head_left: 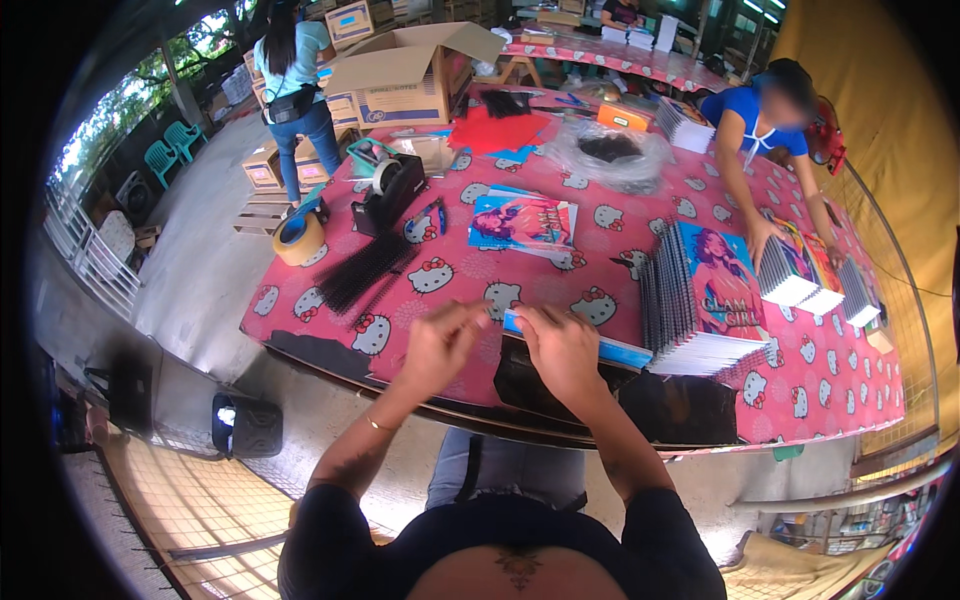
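Both hands meet over the near edge of the table [300,330]. Left hand [437,345] has fingers curled and pinched toward the end of a thin notebook [610,350] with a blue edge; right hand [562,345] is bent over the same notebook, fingers closed down on its near end. Whether the left fingertips actually grip it or only touch cannot be told. Notebook lies flat on the pink cat-print tablecloth [600,260], at the table's front edge, just left of a tall stack of spiral notebooks [700,310] with a pink-and-blue cover on top. Left of the hands, a bundle of black binding combs [365,270] lies on the cloth. Behind that, a black tape dispenser [388,190] and, at the table's left corner, a roll of brown packing tape [298,238]. Mid-table, a loose pile of printed covers [522,222]. Farther back, red paper sheets [497,130] and a clear plastic bag [610,152] holding dark items. An open cardboard box [410,75] stands at the far left end. On the right side, a person in a blue top [752,115] leans over the table, hands on smaller stacks of notebooks [800,275]. Another person in a light blue shirt [292,80] stands beyond the table's left end, back turned.
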Tool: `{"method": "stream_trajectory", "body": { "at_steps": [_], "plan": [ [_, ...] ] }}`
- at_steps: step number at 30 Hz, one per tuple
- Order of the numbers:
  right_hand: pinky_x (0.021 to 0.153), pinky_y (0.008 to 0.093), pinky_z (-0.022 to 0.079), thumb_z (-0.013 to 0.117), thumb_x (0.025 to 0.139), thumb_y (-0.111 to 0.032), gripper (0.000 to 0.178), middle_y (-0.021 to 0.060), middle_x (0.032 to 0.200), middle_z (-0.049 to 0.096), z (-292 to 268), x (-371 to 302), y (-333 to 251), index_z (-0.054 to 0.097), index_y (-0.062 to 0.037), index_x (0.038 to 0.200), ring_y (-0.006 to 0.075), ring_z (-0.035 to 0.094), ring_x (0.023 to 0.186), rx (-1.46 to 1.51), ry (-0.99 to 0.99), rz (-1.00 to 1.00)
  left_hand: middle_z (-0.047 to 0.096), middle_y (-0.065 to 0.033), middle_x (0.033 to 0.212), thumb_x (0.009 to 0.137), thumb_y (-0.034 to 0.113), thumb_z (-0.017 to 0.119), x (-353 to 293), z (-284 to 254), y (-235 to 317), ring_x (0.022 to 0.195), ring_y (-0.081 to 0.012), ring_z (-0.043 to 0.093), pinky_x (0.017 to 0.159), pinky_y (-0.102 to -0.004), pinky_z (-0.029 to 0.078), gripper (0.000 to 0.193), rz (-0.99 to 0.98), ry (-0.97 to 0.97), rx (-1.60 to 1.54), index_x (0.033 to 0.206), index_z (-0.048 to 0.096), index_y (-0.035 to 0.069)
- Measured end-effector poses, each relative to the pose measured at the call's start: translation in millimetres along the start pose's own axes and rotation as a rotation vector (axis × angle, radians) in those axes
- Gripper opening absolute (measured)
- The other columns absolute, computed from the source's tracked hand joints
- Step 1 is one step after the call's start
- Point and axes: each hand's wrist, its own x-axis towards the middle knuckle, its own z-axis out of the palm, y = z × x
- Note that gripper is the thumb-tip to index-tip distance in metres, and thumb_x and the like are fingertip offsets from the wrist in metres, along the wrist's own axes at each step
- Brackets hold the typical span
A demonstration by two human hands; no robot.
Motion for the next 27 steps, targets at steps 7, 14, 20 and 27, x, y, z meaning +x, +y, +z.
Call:
{"method": "stream_trajectory", "body": {
  "at_steps": [7,14,20,27],
  "plan": [
    [0.064,0.0407,0.051,0.070,0.090,-0.020,0.010,0.0052,0.082,0.070,0,4,-2,0.071,-0.0124,0.098,0.0280,0.067,0.069,0.017,-0.041,0.026,0.068,-0.0125,0.082,0.089,0.006,0.072,-8,18,-8,0.061,-0.0203,0.063,0.051,-0.0296,0.048,0.018,0.179,0.132,0.113,0.106,0.075,0.001],
    [0.063,0.0416,0.052,0.071,0.089,-0.020,0.010,0.0057,0.081,0.069,-4,3,-5,0.070,-0.0127,0.096,0.0286,0.067,0.069,0.022,-0.028,0.030,0.066,-0.0120,0.075,0.093,0.015,0.071,1,18,-14,0.055,-0.0249,0.062,0.051,-0.0338,0.047,0.015,0.061,0.081,0.208,0.100,0.075,0.002],
    [0.066,0.0420,0.052,0.071,0.088,-0.021,0.011,0.0065,0.081,0.067,-3,1,-7,0.067,-0.0130,0.094,0.0294,0.066,0.070,0.007,-0.035,0.036,0.066,-0.0159,0.086,0.091,0.017,0.074,20,6,-4,0.067,-0.0286,0.064,0.058,-0.0371,0.049,0.020,0.273,-0.048,0.091,0.102,0.069,0.001],
    [0.067,0.0428,0.052,0.065,0.091,-0.016,0.013,0.0082,0.084,0.068,-17,-2,3,0.062,-0.0118,0.103,0.0306,0.069,0.073,-0.031,-0.166,-0.022,0.061,-0.0183,0.112,0.089,0.026,0.074,27,6,-13,0.093,-0.0350,0.064,0.076,-0.0440,0.050,0.037,0.283,-0.254,0.198,0.117,0.064,0.003]
  ]
}}
